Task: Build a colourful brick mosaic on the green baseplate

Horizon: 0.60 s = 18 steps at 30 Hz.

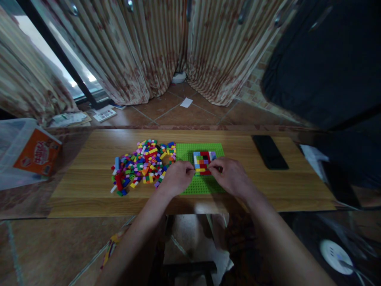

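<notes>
A block of several coloured toy bricks (204, 161) is built up on a green studded baseplate (202, 186). My left hand (178, 175) is closed in a pinch at the near left corner of the build, beside a yellow brick (200, 170). Over the near right side of the bricks, my right hand (229, 174) has its thumb and fingers drawn together, touching or almost touching the build. What either pinch holds is too small and shaded to make out. Left of the plate, a spread-out pile of loose toy bricks (149, 161) lies close to my left wrist.
The wooden table (83, 186) bears a black phone (270, 152) right of the baseplate. A clear plastic tub (12, 155) with an orange label stands off the table's left end. A round white power strip (336, 256) is low at the right. Curtains (160, 47) hang behind.
</notes>
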Each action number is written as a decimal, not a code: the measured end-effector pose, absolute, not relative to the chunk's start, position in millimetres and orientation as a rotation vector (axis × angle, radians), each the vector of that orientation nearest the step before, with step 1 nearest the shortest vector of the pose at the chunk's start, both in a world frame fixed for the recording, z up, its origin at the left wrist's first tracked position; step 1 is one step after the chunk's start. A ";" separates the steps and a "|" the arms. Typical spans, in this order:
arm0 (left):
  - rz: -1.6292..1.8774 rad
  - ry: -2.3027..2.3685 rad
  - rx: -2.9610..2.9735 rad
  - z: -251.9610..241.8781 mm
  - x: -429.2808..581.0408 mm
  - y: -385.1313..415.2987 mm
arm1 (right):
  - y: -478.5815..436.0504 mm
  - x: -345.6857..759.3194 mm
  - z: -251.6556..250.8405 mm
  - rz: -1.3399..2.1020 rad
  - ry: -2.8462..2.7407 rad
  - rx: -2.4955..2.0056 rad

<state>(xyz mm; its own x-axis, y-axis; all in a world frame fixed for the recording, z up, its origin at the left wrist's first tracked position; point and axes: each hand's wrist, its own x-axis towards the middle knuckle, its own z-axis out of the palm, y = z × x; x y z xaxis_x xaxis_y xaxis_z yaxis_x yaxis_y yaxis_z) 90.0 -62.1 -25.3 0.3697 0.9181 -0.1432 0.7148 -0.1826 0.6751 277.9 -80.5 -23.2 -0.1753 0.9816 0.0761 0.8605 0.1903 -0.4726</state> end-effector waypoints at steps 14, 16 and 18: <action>0.366 1.490 1.948 -27.4 93.1 -60.5 | -75.8 265.5 -38.9 0.288 -1.833 -1.845; 0.358 1.491 1.964 -29.5 93.3 -59.8 | -75.5 265.9 -41.4 0.306 -1.828 -1.844; 0.358 1.494 1.972 -31.6 93.8 -59.0 | -75.1 266.7 -43.3 0.332 -1.821 -1.853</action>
<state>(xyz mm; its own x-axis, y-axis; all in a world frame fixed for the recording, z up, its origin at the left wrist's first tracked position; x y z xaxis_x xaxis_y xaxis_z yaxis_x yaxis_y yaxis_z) 93.8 -59.0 -31.6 0.3199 0.9348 -0.1543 0.7632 -0.1577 0.6266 266.7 -75.1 -43.3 0.0678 0.9814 0.1795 0.8550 0.0356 -0.5174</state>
